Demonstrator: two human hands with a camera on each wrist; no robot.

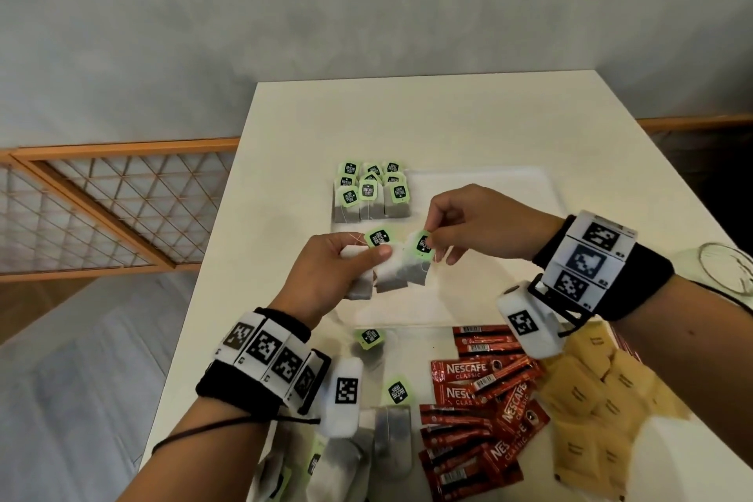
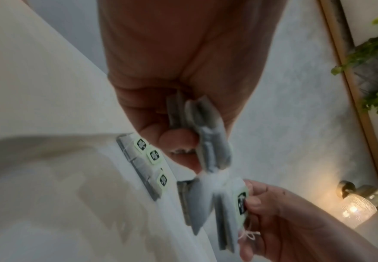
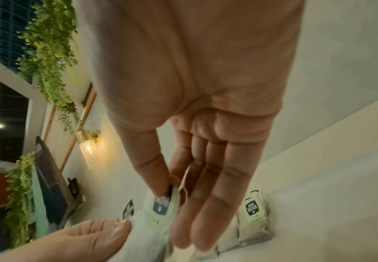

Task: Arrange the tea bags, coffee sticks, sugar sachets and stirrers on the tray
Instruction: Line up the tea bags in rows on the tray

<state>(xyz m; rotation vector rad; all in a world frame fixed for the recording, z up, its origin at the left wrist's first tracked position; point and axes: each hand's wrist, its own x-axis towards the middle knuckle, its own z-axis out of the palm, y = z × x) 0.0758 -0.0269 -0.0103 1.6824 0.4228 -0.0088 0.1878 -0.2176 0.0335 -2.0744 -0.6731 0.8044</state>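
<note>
My left hand (image 1: 346, 269) grips a small bunch of tea bags (image 1: 385, 273) above the white tray (image 1: 509, 192); the same bunch (image 2: 208, 141) fills its fingers in the left wrist view. My right hand (image 1: 456, 228) pinches the green tag of one tea bag (image 1: 419, 257) at the bunch's right side, thumb and forefinger on the tag (image 3: 161, 205). Rows of tea bags with green tags (image 1: 368, 192) lie on the tray's far left corner. Red coffee sticks (image 1: 476, 387) and brown sugar sachets (image 1: 591, 391) lie on the table near me. No stirrers show.
Loose tea bags (image 1: 391, 420) lie on the white table (image 1: 407, 114) under my left wrist. A round glass object (image 1: 729, 269) sits at the right edge. A wooden lattice rail (image 1: 102, 208) runs to the left, below the table.
</note>
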